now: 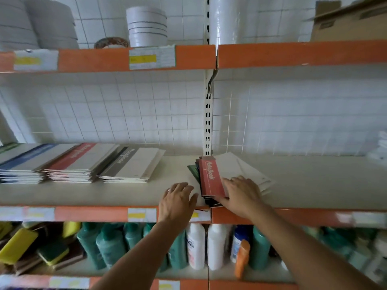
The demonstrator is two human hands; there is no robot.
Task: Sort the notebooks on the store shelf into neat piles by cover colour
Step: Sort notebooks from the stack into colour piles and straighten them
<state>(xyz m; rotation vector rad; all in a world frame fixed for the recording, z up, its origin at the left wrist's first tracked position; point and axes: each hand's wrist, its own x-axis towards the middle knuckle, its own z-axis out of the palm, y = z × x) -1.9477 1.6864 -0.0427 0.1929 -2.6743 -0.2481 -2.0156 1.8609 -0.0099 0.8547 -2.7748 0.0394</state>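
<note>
Upper shelf: stacked white rolls in the middle, more to the left, a wrapped white roll right of the slotted upright, a cardboard box at far right.
Lower shelf: teal bottles, two white bottles, an orange-capped bottle, yellow sponges heaped at left.
Middle shelf: pale board with orange front lip, paper price tags stuck along it.
Sorted piles: three neat stacks side by side at left; blue-striped pile, then red-striped pile, then dark grey-striped pile, each just beside its neighbour, well apart from the hands.
Unsorted pile: loose heap at the foot of the upright, fanned and crooked, near corner jutting over the shelf lip.
Red notebook: on top of that heap, "Notebook" along its stripe; dark and green covers peeking out from under its left edge.
Right hand: palm down on the heap, fingers spread a little and lightly bent over the pale cover, thumb along the near end of the red stripe; hides the heap's near right part.
Left hand: flat above the bare board just left of the heap, fingers straight and close together, thumb out toward the red notebook, nothing held; contact with the heap impossible to tell.
Obstruction: both forearms cross the lower shelf, covering some bottles.
</note>
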